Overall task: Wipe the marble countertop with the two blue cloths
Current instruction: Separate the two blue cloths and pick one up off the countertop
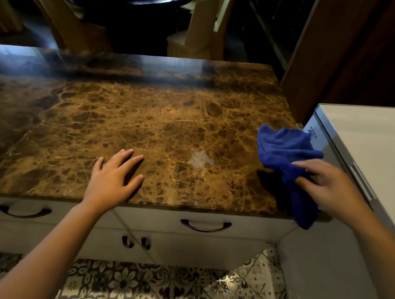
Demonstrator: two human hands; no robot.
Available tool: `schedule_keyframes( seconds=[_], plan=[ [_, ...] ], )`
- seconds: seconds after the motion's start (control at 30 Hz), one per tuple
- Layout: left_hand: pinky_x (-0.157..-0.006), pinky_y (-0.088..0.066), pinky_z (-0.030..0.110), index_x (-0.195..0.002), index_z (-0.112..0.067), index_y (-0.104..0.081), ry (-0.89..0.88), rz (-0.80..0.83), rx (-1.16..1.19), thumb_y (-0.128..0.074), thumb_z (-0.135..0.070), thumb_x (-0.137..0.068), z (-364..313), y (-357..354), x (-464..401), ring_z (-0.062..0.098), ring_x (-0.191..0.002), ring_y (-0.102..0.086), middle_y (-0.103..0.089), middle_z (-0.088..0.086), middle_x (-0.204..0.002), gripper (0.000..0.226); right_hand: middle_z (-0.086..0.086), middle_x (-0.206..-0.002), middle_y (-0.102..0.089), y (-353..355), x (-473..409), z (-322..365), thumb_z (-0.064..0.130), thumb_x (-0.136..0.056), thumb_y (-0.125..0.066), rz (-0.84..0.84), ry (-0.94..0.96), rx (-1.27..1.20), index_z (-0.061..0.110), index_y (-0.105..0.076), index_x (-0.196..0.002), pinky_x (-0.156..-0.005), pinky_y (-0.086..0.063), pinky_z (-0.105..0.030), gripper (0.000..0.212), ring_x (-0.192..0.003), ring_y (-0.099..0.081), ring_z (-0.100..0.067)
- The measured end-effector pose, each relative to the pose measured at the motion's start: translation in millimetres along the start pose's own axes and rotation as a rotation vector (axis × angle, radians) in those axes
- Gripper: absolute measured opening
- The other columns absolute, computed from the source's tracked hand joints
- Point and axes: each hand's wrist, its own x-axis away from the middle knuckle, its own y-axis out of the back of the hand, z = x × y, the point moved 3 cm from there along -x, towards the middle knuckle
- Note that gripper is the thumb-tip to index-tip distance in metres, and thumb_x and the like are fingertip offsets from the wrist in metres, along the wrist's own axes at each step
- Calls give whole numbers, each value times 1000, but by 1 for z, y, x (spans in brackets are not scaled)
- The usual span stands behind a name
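Right hand (329, 185) is up at the three o'clock edge of the marble table (97, 119), and its grip is pinched on a bunched blue cloth (286, 151). Thumb and fingers clamp the middle of the fabric; one end fans out above the hand toward one o'clock, the other end droops past the front corner of the table toward five o'clock. Only one cloth shows here. Whether the cloth touches the stone is hard to tell, though a dark shadow sits right under it.

Left hand (113, 177) lies at seven o'clock near the front edge, fingers spread and flat, grip released, holding nothing, palm down over the marble.

Between the two hands, a pale whitish smear (200, 160) sits on the brown veined surface, well apart from the cloth. A white appliance (374, 148) stands just beside the table at three o'clock. Drawer handles (205, 225) show below the front edge.
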Motion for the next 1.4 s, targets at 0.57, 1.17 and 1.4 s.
schedule_keyframes(
  seconds=[0.57, 1.17, 1.4],
  plan=[
    [-113, -14, 56, -135, -38, -37, 13, -23, -2, -29, -61, -81, 2, -1, -1, 15, -140, -23, -35, -1, -149, 60, 2, -156, -13, -143, -147, 33, 51, -93, -32, 472, 242, 525, 38, -20, -140, -109, -1, -59, 50, -142, -1, -18],
    [-112, -14, 57, -134, -37, -38, 11, -39, 8, -31, -59, -80, -1, -1, 0, 16, -138, -25, -37, 0, -147, 59, -3, -152, -25, -183, -108, 63, 59, -85, -29, 287, 425, 413, 39, -31, -137, -112, -9, -47, 56, -140, -15, -20],
    [-112, -14, 56, -134, -35, -39, 9, -48, 0, -31, -59, -79, 1, -3, -2, 19, -138, -26, -38, 3, -147, 61, -2, -145, -40, -185, -21, 85, 47, -85, -40, 357, 573, 282, 31, -48, -128, -108, -23, -46, 47, -135, -30, -21]
  ],
)
